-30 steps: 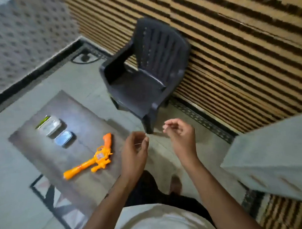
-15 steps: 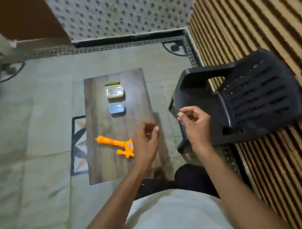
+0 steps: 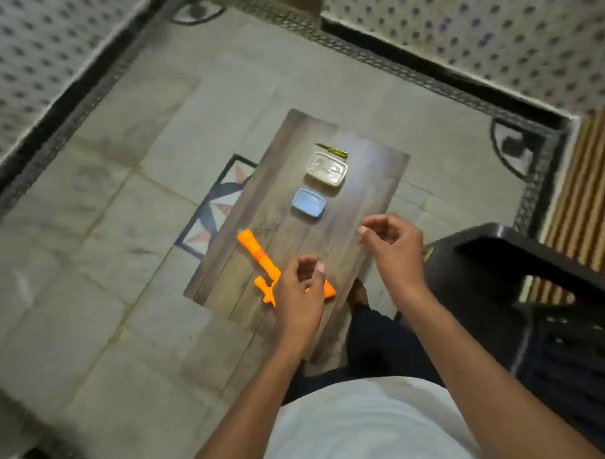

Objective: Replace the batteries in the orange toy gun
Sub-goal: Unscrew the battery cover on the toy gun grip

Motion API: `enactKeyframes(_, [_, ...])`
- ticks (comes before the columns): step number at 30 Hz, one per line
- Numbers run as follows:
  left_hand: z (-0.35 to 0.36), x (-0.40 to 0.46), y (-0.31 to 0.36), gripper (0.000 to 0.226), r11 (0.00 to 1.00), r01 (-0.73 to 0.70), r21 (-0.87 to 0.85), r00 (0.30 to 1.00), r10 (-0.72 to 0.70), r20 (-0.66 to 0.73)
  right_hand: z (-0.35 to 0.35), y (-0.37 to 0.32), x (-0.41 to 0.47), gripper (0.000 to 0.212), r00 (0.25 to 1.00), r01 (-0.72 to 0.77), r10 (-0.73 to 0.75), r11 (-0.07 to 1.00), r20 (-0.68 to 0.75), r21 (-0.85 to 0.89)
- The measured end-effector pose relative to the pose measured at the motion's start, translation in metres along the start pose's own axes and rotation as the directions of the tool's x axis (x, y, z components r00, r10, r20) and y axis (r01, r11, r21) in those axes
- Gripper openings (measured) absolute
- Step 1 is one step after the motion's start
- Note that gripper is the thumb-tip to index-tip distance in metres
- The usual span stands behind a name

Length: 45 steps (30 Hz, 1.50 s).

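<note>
Two bare hands hover above a low wooden table [image 3: 378,178] standing on a tiled floor, seen from the person's own head. The left hand [image 3: 298,298] hangs over the orange toy gun [image 3: 259,261], hiding its handle end; its fingers are loosely curled and appear to hold nothing. The right hand [image 3: 394,250] floats above the table's near right edge, fingers also loosely curled, with nothing visible in its grip. The gun lies flat near the table's front edge, its barrel pointing away and to the left. The step in hand looks like picking the gun up, which has not yet happened. To do that well, the left hand should probably take it around the body, leaving the handle free so the battery cover can be found and turned upward. Counted on the table: one toy gun, one small blue tray [image 3: 308,202], one cream tray [image 3: 327,169] beyond it, and one thin green tool [image 3: 331,150], possibly a screwdriver. No batteries can be made out. One dark plastic chair [image 3: 536,289] stands at the right.
</note>
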State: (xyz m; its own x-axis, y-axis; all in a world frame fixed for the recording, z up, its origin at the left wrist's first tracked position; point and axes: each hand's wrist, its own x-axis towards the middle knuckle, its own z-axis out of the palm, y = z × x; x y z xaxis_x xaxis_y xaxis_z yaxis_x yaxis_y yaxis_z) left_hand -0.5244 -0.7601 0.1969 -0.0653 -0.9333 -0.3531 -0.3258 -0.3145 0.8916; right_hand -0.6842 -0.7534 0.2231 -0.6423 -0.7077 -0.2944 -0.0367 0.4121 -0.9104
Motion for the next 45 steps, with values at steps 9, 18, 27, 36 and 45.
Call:
enactKeyframes(9, [0.055, 0.026, 0.02, 0.01, 0.955, 0.184, -0.233, 0.872, -0.268, -0.409, 0.032, -0.015, 0.098, 0.017, 0.891, 0.038, -0.006, 0.997, 0.455, -0.061])
enactKeyframes(18, [0.036, 0.028, 0.0, 0.014, 0.933, 0.155, -0.324, 0.708, -0.334, -0.622, 0.073, -0.009, 0.088, 0.016, 0.729, 0.204, -0.071, 0.972, 0.681, -0.116])
enactKeyframes(27, [0.043, 0.047, -0.031, 0.01, 0.924, 0.153, -0.35, 0.681, -0.355, -0.64, 0.083, 0.003, 0.113, 0.009, 0.728, 0.262, -0.069, 0.948, 0.682, -0.183])
enactKeyframes(36, [0.099, 0.104, -0.077, 0.014, 0.938, 0.262, -0.226, 0.672, -0.345, -0.655, 0.092, 0.052, 0.199, 0.01, 0.619, 0.43, -0.098, 0.873, 0.779, -0.231])
enactKeyframes(45, [0.2, 0.197, -0.19, 0.059, 0.937, 0.341, 0.076, 0.748, -0.221, -0.625, 0.147, 0.187, 0.299, 0.011, 0.559, 0.486, -0.18, 0.862, 0.809, -0.145])
